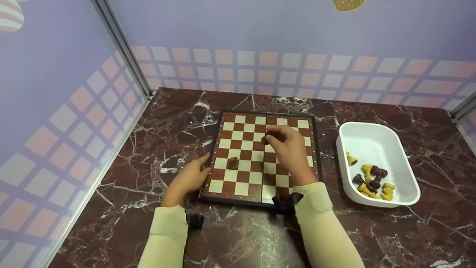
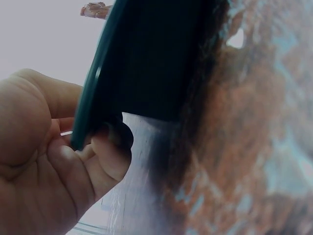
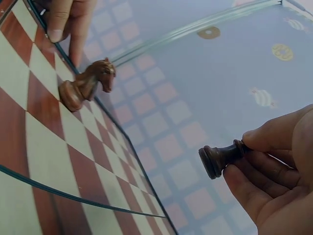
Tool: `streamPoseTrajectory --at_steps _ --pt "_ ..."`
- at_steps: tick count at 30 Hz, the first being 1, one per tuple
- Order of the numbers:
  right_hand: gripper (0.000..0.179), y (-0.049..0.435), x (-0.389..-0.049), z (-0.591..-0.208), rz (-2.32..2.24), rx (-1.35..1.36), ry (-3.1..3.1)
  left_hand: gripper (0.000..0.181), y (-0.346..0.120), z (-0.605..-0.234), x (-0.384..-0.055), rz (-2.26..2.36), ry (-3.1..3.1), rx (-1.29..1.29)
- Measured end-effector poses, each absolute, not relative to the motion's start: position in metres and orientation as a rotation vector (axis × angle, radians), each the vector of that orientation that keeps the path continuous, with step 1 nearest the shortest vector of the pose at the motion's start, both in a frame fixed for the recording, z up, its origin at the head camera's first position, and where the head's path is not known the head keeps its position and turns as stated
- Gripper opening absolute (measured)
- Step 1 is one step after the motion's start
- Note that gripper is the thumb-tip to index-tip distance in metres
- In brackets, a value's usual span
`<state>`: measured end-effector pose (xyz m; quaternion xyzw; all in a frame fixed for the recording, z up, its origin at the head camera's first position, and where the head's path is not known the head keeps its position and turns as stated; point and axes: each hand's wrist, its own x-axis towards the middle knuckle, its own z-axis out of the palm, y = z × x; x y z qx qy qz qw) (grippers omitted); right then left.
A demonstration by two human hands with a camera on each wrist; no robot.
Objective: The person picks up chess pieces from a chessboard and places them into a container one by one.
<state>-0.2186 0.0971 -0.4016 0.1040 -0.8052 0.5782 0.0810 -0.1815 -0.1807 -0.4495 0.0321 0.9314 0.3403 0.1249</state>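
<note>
A chessboard point(image 1: 240, 145) with red-brown and cream squares lies on the marble-patterned tabletop. My left hand point(image 1: 189, 175) grips its left edge, thumb on one side and curled fingers on the other in the left wrist view. Over the board's middle, my right hand point(image 1: 292, 150) pinches a dark brown chess piece point(image 3: 220, 159). Its round base and stem show in the right wrist view, held off the squares; the fingers hide its top. A brown knight point(image 1: 233, 163) stands upright on a square toward the board's left side.
Right of the board is a white plastic tub point(image 1: 409, 175) with several yellow and dark brown chess pieces point(image 1: 375, 184) lying loose in it. Patterned walls point(image 1: 245, 33) close off the back and left of the tabletop point(image 1: 141, 208).
</note>
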Motion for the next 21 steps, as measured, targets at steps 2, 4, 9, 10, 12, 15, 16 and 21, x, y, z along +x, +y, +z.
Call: streamPoseTrajectory --at_steps 2,4,9,10,12,15,16,21 --pt "0.023 0.100 -0.218 -0.399 1.704 0.285 -2.408 0.054 -0.181 -0.450 -0.182 1.005 2.717 0.101" --pt "0.022 0.103 -0.218 -0.396 1.670 0.263 -2.406 0.054 -0.181 -0.450 -0.182 1.013 2.714 0.099" --pt "0.021 0.112 -0.219 -0.391 1.628 0.251 -2.372 0.054 -0.180 -0.451 -0.184 1.009 2.720 0.098" --pt "0.021 0.113 -0.219 -0.390 1.635 0.253 -2.362 0.054 -0.180 -0.451 -0.184 1.013 2.723 0.102" --pt "0.021 0.117 -0.219 -0.389 1.629 0.253 -2.356 0.054 -0.180 -0.451 -0.184 1.022 2.726 0.107" --pt "0.021 0.122 -0.219 -0.386 1.633 0.243 -2.342 0.054 -0.180 -0.451 -0.184 1.024 2.729 0.109" --pt "0.021 0.123 -0.219 -0.385 1.637 0.240 -2.334 0.054 -0.180 -0.451 -0.184 1.022 2.728 0.107" --pt "0.021 0.130 -0.218 -0.382 1.653 0.209 -2.308 0.054 -0.180 -0.451 -0.183 1.012 2.725 0.100"
